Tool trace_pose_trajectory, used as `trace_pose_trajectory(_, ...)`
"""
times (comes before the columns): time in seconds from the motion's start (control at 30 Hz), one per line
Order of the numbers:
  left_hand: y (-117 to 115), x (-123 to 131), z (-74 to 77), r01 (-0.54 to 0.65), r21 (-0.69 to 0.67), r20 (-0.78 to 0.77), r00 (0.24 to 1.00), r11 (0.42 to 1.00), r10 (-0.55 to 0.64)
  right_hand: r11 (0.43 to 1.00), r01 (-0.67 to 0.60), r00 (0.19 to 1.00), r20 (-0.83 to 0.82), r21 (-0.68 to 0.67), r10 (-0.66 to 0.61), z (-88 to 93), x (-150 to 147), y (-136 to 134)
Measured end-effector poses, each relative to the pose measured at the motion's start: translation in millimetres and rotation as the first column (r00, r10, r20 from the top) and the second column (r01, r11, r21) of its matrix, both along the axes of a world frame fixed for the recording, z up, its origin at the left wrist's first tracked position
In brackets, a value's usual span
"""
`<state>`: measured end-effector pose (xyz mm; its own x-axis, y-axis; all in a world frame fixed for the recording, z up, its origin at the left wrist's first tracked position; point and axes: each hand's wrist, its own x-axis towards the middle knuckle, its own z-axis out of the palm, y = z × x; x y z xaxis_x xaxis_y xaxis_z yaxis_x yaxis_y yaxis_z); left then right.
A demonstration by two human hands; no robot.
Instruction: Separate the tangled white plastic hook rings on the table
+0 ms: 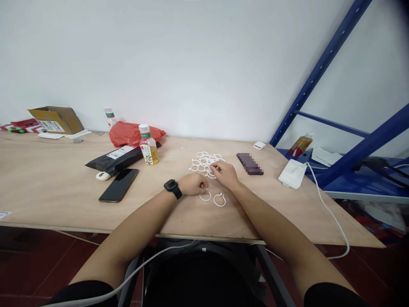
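Note:
Several thin white plastic rings (pixel 201 162) lie in a loose pile on the wooden table (pixel 153 204). At the pile's near right edge, my right hand (pixel 225 174) has its fingers closed in a pinch on a white ring, which they partly cover. My left hand (pixel 191 184), with a black watch (pixel 172 186) on its wrist, is curled closer to me. Its fingertips pinch the top of another white ring (pixel 205 198). A separate open-ended ring (pixel 219 200) with small tabs at its gap lies flat just right of that one.
On the left are a dark phone (pixel 119 185), a white oval gadget (pixel 102 175), a black parcel (pixel 111 161), a drink bottle (pixel 148 147), a red bag (pixel 124 133) and a carton (pixel 57 119). A second phone (pixel 250 163), a white power bank (pixel 292 174) with cable and a blue rack (pixel 315 70) are right.

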<state>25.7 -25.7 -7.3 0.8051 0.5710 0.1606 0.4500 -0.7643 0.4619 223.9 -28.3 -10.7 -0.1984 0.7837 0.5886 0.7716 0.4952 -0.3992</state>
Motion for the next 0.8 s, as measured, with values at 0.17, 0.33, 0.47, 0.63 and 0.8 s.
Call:
trace_pose_trajectory(0.17,16.6,-17.1,4.6,-0.245,0.123,0.225,0.951,0.962,0.213,0.987,-0.144,0.988,-0.058,-0.076,0.140,0.9,-4.3,-4.4)
trace_pose_trajectory(0.33,17.9,-14.4,3.8,-0.254,0.119,0.456,0.873,0.960,0.175,0.966,-0.236,0.966,-0.129,-0.102,0.223,4.1,-14.8,-11.5)
trace_pose_trajectory(0.47,15.7,-10.3,0.5,-0.303,0.040,0.530,0.814,0.952,0.237,0.970,-0.221,0.948,-0.257,-0.100,0.190,4.3,-18.4,-13.1)
trace_pose_trajectory(0.63,12.4,-8.3,3.1,-0.226,-0.009,0.615,0.767,0.974,0.184,0.982,-0.179,0.939,-0.310,-0.063,0.151,1.0,-18.4,-11.5)
trace_pose_trajectory(0.8,8.9,-4.1,5.5,-0.165,0.006,0.661,0.740,0.986,0.120,0.987,-0.149,0.933,-0.341,-0.066,0.118,-0.7,-19.0,-11.5)
